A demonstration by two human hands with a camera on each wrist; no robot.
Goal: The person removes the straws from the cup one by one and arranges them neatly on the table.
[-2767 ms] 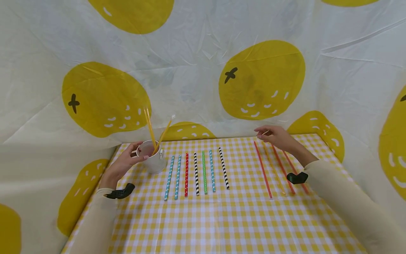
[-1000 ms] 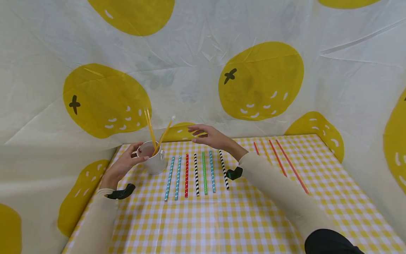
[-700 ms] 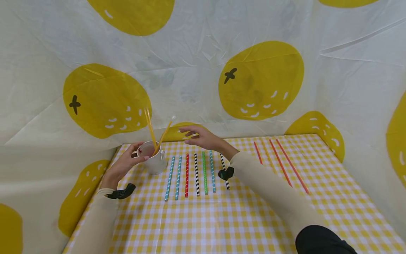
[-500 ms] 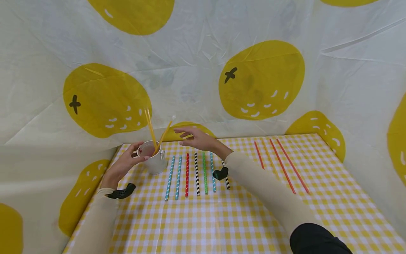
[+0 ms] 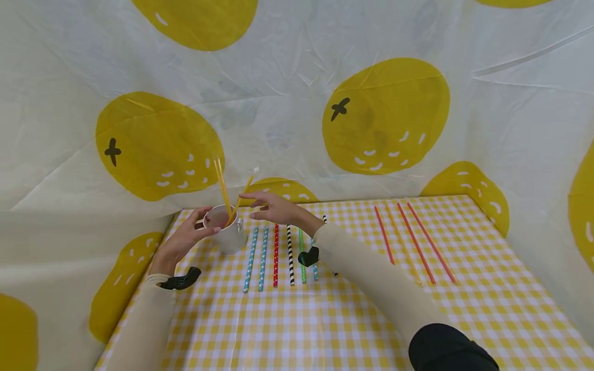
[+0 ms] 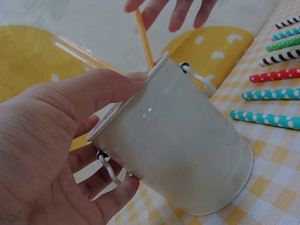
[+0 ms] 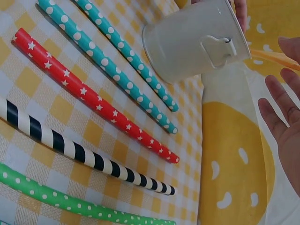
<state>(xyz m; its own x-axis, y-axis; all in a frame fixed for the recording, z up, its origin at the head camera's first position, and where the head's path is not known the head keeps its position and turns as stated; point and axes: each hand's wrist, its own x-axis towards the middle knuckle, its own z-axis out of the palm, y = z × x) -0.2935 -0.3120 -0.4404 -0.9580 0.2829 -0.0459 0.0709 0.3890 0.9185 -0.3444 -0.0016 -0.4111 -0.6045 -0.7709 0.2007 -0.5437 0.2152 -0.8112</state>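
Note:
My left hand grips the rim of a small white metal bucket, thumb on the near side and fingers around a side handle. Several yellow-orange plastic straws lean inside the bucket, some towards the left and one to the right. My right hand reaches over the table to the right-leaning straw. Its fingers are extended; in the left wrist view a fingertip meets or overlaps the straw's upper part. In the right wrist view the straw passes between thumb and fingers, without a visible pinch.
A row of patterned paper straws lies right of the bucket: turquoise dotted, red starred, black-striped and green dotted. Farther right lie red plastic straws and a yellow-orange one. A fabric wall stands behind the table.
My right hand has swept left from above the plastic straws on the right, over the paper straws, to the straw in the bucket. My left hand keeps its hold on the bucket.

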